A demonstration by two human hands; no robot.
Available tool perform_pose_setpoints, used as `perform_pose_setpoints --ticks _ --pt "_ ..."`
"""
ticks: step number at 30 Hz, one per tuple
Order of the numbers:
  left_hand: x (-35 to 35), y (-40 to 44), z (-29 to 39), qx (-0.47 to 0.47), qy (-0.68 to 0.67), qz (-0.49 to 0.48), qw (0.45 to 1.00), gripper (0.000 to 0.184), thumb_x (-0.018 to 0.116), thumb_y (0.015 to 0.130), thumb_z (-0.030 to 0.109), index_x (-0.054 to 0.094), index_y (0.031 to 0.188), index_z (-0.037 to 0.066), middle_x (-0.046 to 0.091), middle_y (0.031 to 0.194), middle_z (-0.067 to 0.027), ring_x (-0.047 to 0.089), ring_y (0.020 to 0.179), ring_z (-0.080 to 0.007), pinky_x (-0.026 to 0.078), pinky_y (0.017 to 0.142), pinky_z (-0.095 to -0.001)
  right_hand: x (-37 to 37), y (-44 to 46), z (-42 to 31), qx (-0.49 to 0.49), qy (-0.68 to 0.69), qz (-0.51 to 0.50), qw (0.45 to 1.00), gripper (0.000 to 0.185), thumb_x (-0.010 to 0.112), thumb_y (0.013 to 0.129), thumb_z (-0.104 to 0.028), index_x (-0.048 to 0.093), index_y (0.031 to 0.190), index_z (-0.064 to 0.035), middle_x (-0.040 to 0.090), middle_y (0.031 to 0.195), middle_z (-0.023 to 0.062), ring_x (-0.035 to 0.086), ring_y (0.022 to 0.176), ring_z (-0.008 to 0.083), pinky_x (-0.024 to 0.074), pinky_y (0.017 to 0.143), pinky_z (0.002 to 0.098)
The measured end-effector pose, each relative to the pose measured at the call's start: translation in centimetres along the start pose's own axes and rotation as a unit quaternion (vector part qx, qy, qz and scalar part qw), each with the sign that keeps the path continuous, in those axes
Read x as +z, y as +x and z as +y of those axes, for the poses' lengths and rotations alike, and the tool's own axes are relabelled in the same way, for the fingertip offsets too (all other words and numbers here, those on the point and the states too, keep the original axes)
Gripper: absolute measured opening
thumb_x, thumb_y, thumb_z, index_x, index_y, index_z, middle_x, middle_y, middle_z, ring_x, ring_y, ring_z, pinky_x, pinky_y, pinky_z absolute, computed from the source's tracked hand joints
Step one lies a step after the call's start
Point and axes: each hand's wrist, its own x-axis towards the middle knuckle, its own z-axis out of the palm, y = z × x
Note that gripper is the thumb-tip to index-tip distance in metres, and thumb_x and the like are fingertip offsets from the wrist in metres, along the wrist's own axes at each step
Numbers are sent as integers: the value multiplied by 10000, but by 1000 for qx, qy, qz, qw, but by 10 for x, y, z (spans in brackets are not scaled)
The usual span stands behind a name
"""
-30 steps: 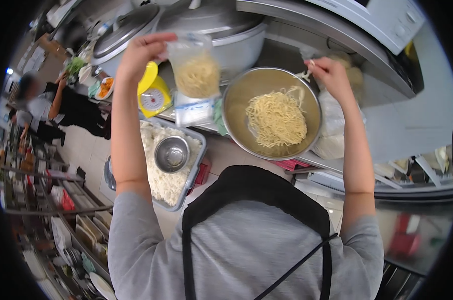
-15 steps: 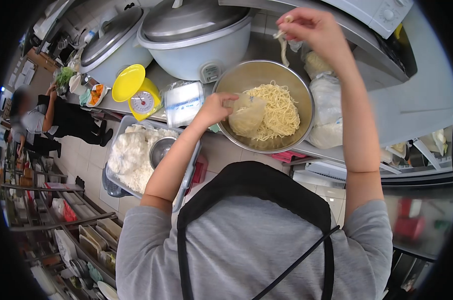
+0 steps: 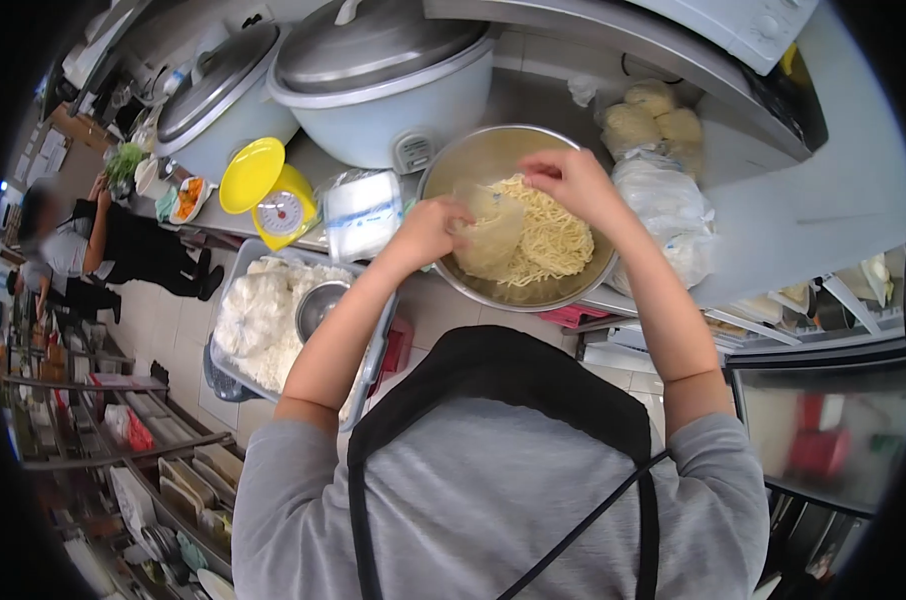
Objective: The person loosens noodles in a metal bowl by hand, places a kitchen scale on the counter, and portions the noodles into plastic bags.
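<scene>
A large steel bowl holds a heap of pale yellow noodles. Inside it, on the left, a clear plastic bag bulges with what looks like more noodles. My left hand reaches over the bowl's left rim, its fingers closed on the edge of that bag. Above the back of the noodle heap is my right hand, palm down. Its fingers are drawn together and their tips touch or nearly touch the noodles; whatever they pinch is hidden.
Filled plastic bags lie right of the bowl. Leftward are a packet of plastic bags, a yellow scale and a big rice cooker. A tub of rice with a metal bowl stands below. Two people are far left.
My right hand has come down from high above the counter, where a pale strip dangled from its fingers, to the noodles. My left hand stays at the bag.
</scene>
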Motion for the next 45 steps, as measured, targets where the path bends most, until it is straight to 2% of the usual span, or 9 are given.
perform_pose_setpoints --ticks 4,7,18,22,26,31,35,40,45 --pt "-9 49 11 -116 -58 39 991 128 613 760 98 635 817 -13 605 658 -100 568 647 -106 447 594 -238 20 -42 50 15 -45 -31 998 208 593 746 -197 631 902 -66 624 772 136 603 698 261 463 633 353" --pt "-33 95 33 -67 -263 132 953 148 581 811 111 618 802 -32 609 714 -41 570 684 -92 445 637 -214 30 -67 63 43 -64 -25 997 210 613 745 -204 637 896 -61 630 783 127 609 715 258 472 649 339" --pt "36 243 23 62 -413 308 855 129 583 798 47 595 883 -49 617 846 -78 590 777 -139 462 730 -246 55 -94 77 38 -107 10 994 184 556 763 -232 632 846 -86 616 781 106 591 774 285 463 675 393" --pt "85 287 13 108 -111 339 928 160 527 717 8 636 833 -9 643 748 -81 611 714 -145 477 697 -267 57 -94 84 4 -107 17 994 189 557 762 -238 630 848 -87 614 775 105 591 768 284 461 669 398" --pt "125 298 -8 -41 44 172 983 134 569 666 110 681 738 116 633 766 -119 606 753 -262 479 718 -352 58 -93 81 14 -105 14 994 180 565 757 -219 631 867 -92 623 809 102 593 797 277 465 695 387" --pt "88 262 -4 -57 -4 200 978 132 605 659 104 680 766 83 635 776 -134 609 760 -270 484 714 -333 58 -92 81 21 -112 -16 993 187 579 749 -210 634 889 -99 629 852 94 593 828 265 467 725 371" --pt "17 179 3 -3 -93 156 983 254 626 754 134 625 986 29 643 861 -111 604 777 -193 475 682 -297 55 -91 78 13 -107 -9 994 180 584 747 -200 636 883 -94 630 853 87 592 816 257 467 714 362" --pt "-46 63 -90 -239 39 202 949 209 640 733 204 672 837 25 649 693 -90 603 651 -128 469 632 -275 55 -89 77 29 -108 -24 993 127 601 744 -207 623 774 -85 617 755 85 591 735 262 460 655 366" --pt "18 -7 -147 -339 235 151 898 287 641 681 279 657 809 23 629 799 -183 610 717 -342 492 687 -389 53 -84 68 80 -125 -64 987 178 624 737 -253 607 733 -76 600 677 85 586 670 266 450 611 364"
